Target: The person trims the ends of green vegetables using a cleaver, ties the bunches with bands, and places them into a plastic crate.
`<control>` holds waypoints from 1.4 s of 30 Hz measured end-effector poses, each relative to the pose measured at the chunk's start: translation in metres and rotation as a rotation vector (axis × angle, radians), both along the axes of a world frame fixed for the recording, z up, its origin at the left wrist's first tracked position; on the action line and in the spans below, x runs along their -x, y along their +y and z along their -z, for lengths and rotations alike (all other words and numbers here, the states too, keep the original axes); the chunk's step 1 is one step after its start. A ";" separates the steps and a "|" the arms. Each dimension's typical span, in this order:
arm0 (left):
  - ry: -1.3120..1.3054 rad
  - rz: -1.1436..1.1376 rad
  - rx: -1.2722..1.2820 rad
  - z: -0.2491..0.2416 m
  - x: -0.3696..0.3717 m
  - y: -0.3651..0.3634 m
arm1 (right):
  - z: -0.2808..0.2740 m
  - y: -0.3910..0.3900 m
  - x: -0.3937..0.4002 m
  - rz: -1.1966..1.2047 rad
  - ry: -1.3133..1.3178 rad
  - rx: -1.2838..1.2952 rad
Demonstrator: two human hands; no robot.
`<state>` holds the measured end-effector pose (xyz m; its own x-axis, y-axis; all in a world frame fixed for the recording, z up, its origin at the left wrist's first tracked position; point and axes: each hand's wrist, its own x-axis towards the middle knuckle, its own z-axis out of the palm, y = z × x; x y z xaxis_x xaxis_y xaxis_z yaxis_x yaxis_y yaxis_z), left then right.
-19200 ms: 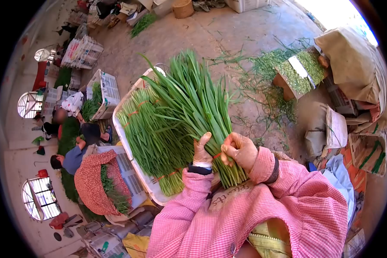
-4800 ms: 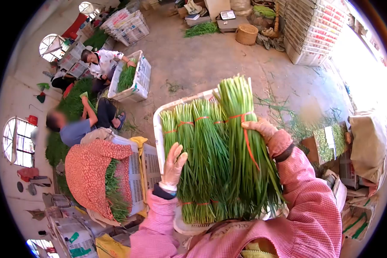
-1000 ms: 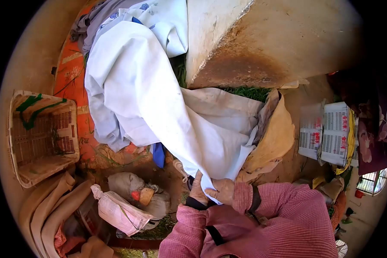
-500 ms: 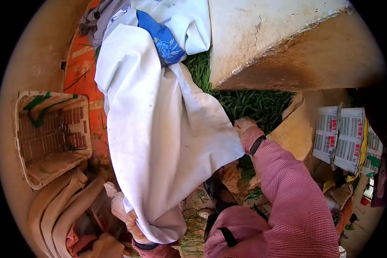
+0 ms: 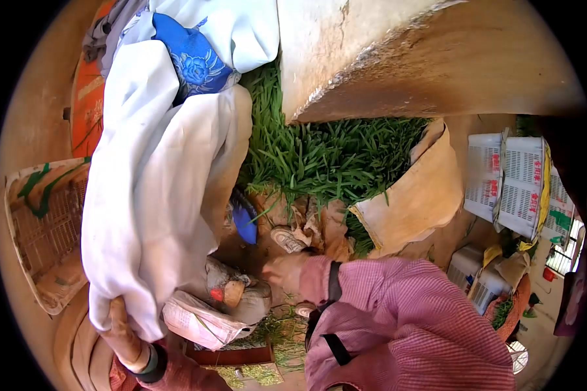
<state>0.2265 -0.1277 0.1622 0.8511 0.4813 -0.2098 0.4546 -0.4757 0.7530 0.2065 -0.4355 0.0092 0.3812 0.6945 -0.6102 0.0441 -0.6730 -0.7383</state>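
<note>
A large white cloth (image 5: 156, 176) hangs in folds over the left side. At its lower end, my left hand (image 5: 125, 335) is closed round a bunched part of the fabric. My right hand (image 5: 285, 270) is apart from the cloth, above the floor near my shoe (image 5: 287, 240); it is a little blurred, its fingers look loosely stretched, and nothing shows in them. Long green grass-like leaves (image 5: 332, 159) lie in a heap beyond it, uncovered beside the cloth. Between my hands stands a pale, worn box (image 5: 199, 319) with wrapped items on top.
A plastic crate (image 5: 49, 228) stands at the left. A large pale block-like surface (image 5: 398, 65) overhangs the leaves, and a tan sheet (image 5: 417, 199) borders them. White perforated crates (image 5: 518, 186) are at the right. A blue flowered cloth (image 5: 195, 62) lies on the white one.
My right hand has let go of the cloth's edge and moved left and down. My left hand has drawn the cloth leftward, uncovering more leaves and the box. The view has shifted.
</note>
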 end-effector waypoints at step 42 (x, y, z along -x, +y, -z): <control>-0.105 -0.843 0.599 0.063 0.325 -0.146 | -0.063 0.030 0.017 -1.076 -0.652 0.144</control>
<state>-0.0985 -0.2736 0.0995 0.3144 0.7699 -0.5554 0.3848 0.4315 0.8159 0.1891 -0.4056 0.0727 -0.0757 0.7826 -0.6179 0.9443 -0.1429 -0.2966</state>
